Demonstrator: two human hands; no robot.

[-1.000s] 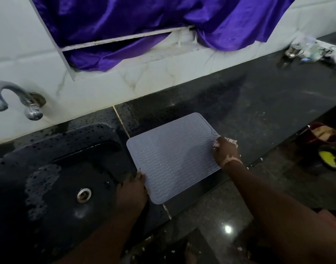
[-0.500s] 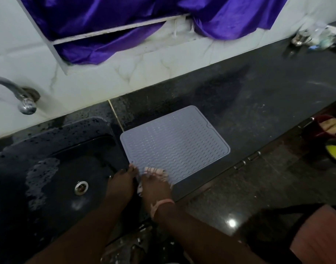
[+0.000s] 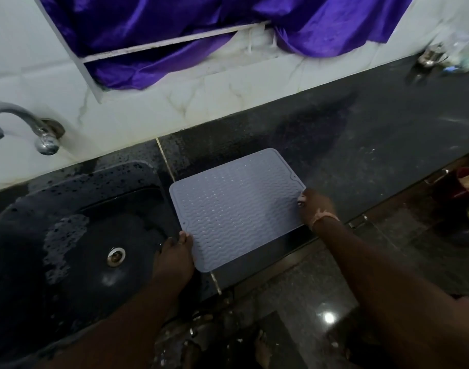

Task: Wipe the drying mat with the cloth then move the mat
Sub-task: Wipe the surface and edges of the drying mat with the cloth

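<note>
One grey drying mat [image 3: 237, 209] lies on the black counter [image 3: 374, 145] beside one sink [image 3: 76, 235] holding foam. Two hands: left hand [image 3: 175, 257] pinches the mat's near-left edge; right hand [image 3: 317, 206], closed on the cloth [image 3: 301, 200], presses its right edge.

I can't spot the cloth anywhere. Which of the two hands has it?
The right hand, at the drying mat's right edge: bits of pale cloth peek from its fingers. The left hand, by the sink, shows no cloth.

The grey mat [image 3: 236, 206] lies on the black worktop [image 3: 361, 145] beside the sink [image 3: 68, 209]. The left hand [image 3: 175, 257] and right hand [image 3: 317, 206] touch its edges.
</note>
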